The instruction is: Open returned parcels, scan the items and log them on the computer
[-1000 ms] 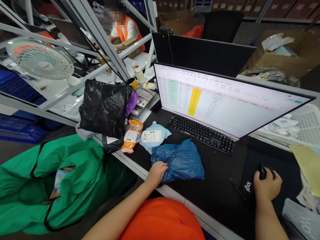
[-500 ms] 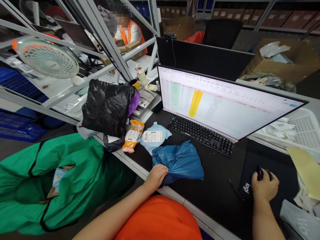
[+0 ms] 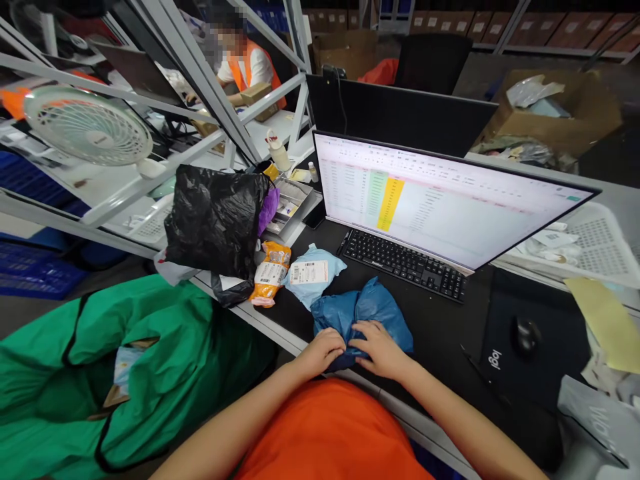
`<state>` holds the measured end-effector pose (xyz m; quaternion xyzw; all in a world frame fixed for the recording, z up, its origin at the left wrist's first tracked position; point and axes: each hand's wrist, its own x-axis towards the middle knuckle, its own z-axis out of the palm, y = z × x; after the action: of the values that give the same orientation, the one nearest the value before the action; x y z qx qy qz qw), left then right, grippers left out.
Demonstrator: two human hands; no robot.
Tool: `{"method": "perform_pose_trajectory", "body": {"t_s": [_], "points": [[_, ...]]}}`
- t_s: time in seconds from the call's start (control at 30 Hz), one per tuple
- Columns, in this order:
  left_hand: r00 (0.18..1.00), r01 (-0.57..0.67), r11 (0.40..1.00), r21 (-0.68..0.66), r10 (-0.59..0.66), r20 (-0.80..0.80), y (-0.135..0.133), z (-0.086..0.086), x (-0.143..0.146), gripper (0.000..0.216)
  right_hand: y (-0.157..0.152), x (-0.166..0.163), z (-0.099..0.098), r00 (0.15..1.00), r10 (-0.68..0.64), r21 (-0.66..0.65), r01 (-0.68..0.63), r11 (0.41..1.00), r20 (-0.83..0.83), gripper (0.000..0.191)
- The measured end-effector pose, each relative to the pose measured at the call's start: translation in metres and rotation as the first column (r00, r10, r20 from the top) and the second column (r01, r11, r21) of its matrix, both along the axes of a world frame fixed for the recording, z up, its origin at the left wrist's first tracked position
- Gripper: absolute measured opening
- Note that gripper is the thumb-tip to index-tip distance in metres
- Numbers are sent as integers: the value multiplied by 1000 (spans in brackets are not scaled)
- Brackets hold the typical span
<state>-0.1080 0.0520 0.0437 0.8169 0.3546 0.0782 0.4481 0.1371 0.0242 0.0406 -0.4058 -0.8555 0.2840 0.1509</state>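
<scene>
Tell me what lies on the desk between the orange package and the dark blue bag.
In the head view, a light blue package lies between the orange package and the dark blue bag.

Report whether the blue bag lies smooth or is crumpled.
Crumpled: creases and folds show across the blue bag beside the left hand and right hand. Whether it's sealed, I cannot tell.

Your desk [image 3: 435,337] looked matt and smooth. At its front edge, the blue bag [image 3: 387,313] before you was thin, creased plastic with a soft sheen; at its left edge, the black bag [image 3: 215,217] was wrinkled, glossy plastic. Your mouse [image 3: 526,335] looked like shiny, hard plastic, the green sack [image 3: 183,317] like smooth cloth.
</scene>
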Motion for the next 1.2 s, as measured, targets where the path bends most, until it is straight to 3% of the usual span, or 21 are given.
{"method": "perform_pose_trajectory", "body": {"t_s": [0.1, 0.23, 0.4, 0.5, 0.6, 0.7, 0.8, 0.87, 0.93, 1.0, 1.1, 1.17, 1.2], "points": [[990, 53, 995, -79, -62, -124, -2, -3, -6, 22, -4, -17, -10, 997, 54, -41, -51, 998, 56, 35], [968, 171, 973, -156, -195, -155, -10, -8, -10, 21, -14, -23, -19, 984, 155, -44, -151, 987, 84, 31], [936, 292, 939, -181, -319, -149, -13, 6, -7, 23, -21, -20, -24, 976, 185, 25, -188, 982, 114, 33], [925, 349, 937, 4, -343, -164, -9, 22, -14, 22, -18, 10, -20, 967, 181, 254, -223, 941, 178, 43], [923, 378, 873, 308, -330, -198, 0, 34, -35, 26, -17, 60, -12, 971, 58, 429, -155, 890, 230, 46], [927, 376, 745, 552, -291, -238, 12, 36, -60, 32, -20, 107, -4, 964, -41, 404, -70, 912, 261, 42], [923, 385, 647, 658, -282, -262, 18, 31, -78, 33, -27, 127, 1, 948, -100, 356, -14, 934, 301, 40], [928, 371, 664, 649, -247, -279, 18, 29, -85, 33, -34, 123, 4, 936, -138, 332, 24, 943, 324, 39], [938, 331, 744, 580, -192, -289, 14, 29, -87, 33, -42, 107, 9, 924, -166, 315, 53, 948, 343, 39], [959, 213, 843, 494, -85, -269, 8, 32, -82, 33, -51, 84, 17, 913, -222, 299, 117, 947, 343, 38], [969, -44, 907, 418, 141, -203, -1, 38, -54, 30, -60, 42, 32, 910, -311, 226, 254, 940, 273, 32], [967, -94, 914, 395, 178, -182, -2, 38, -26, 27, -55, 15, 41, 932, -274, 129, 250, 960, 239, 31], [971, -62, 920, 387, 145, -188, -1, 37, -11, 26, -49, 3, 43, 944, -226, 83, 212, 974, 240, 33]]}}
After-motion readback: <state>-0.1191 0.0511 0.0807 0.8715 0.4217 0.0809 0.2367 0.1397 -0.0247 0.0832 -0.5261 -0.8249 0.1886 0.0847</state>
